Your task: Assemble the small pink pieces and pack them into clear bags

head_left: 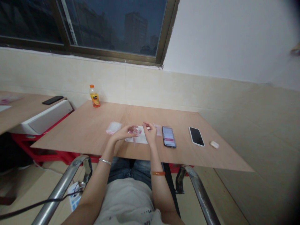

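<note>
My left hand [125, 132] is above a white sheet of paper [143, 139], its fingers curled around a small clear and pinkish-red item [132, 130] whose kind I cannot make out. Just to the right, my right hand [150, 133] is raised with thumb and fingertips pinched together. Whatever sits in that pinch, if anything, is too small to tell. A clear packet with whitish contents [114, 127] lies to the left of the paper. A pale pink packet [159, 130] shows to the right of my right hand.
On the wooden table [182, 156] lie a lit phone [169, 137], a white-edged phone [197, 136] and a small white case [214, 144]. An orange drink bottle [95, 97] stands at the back left. Metal rails [198, 190] flank my seat. Another table [14, 115] is on the left.
</note>
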{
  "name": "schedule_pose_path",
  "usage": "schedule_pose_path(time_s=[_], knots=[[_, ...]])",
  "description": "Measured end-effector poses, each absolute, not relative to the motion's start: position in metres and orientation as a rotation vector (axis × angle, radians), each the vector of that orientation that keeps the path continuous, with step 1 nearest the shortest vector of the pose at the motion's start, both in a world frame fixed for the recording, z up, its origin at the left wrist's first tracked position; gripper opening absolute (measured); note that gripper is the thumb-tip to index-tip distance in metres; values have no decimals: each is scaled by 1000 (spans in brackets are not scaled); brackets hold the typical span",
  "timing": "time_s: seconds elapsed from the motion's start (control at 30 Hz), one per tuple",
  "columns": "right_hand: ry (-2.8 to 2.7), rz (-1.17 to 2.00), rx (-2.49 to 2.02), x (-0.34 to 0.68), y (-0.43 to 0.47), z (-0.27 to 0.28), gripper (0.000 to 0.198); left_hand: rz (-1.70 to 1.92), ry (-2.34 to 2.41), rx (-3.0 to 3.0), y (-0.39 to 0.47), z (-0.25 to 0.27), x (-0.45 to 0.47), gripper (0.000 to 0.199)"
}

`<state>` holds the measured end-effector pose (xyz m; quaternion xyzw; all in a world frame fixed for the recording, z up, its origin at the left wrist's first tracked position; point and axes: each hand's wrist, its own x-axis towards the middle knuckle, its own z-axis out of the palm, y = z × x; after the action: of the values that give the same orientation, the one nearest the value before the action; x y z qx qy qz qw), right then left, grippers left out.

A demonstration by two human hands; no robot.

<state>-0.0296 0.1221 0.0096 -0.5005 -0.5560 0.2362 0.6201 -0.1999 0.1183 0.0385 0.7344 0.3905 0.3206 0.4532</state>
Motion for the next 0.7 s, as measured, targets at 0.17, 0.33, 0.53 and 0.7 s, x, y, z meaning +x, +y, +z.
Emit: schedule_pose_path(time_s=[0.17,0.33,0.53,0.7], knots=[[-1433,494,-1384,-27,136,-34,33,870,917,1826,126,27,-205,54],[-1648,463,-1491,-30,140,-54,42,859,901,1869,130,21,-208,54],[-1735,479,-1499,-33,138,-49,37,855,913,1895,128,23,-208,54],[-1754,465,-1560,-31,138,-48,32,860,915,1911,127,24,-207,53]])
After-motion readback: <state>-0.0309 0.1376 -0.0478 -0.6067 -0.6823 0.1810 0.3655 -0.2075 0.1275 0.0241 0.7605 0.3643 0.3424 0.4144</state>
